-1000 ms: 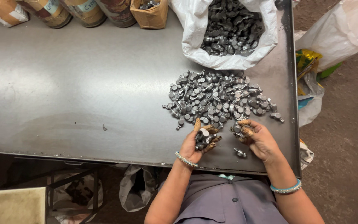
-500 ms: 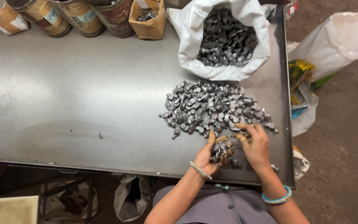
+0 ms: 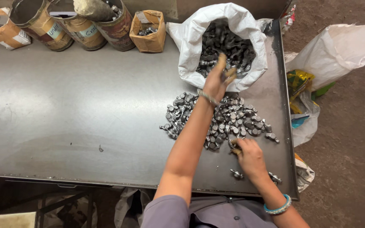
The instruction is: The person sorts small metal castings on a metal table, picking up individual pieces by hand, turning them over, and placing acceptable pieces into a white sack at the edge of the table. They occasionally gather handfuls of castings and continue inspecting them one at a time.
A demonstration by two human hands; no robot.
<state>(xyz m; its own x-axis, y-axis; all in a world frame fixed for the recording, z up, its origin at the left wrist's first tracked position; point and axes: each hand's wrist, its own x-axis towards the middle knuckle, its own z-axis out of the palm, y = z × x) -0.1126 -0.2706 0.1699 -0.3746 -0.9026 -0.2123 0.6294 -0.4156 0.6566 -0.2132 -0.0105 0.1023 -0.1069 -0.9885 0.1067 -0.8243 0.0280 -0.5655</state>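
A pile of small grey metal parts (image 3: 229, 118) lies on the dark metal table (image 3: 72, 118). Behind it stands an open white sack (image 3: 191, 46) full of the same parts. My left hand (image 3: 217, 80) is stretched out over the sack's mouth, fingers apart, blurred from motion; whether any part is still in it cannot be told. My right hand (image 3: 249, 157) rests at the near edge of the pile, fingers curled on a metal part. A few loose parts (image 3: 236, 173) lie beside that hand near the table's front edge.
Three round tins (image 3: 81, 23) and two brown paper bags (image 3: 149, 30) with parts line the table's back edge. White and coloured plastic bags (image 3: 334, 50) lie on the dirt floor to the right. A stool frame shows under the table.
My left hand has left the near side of the pile and reached forward over the white sack. My right hand stays at the pile's near edge.
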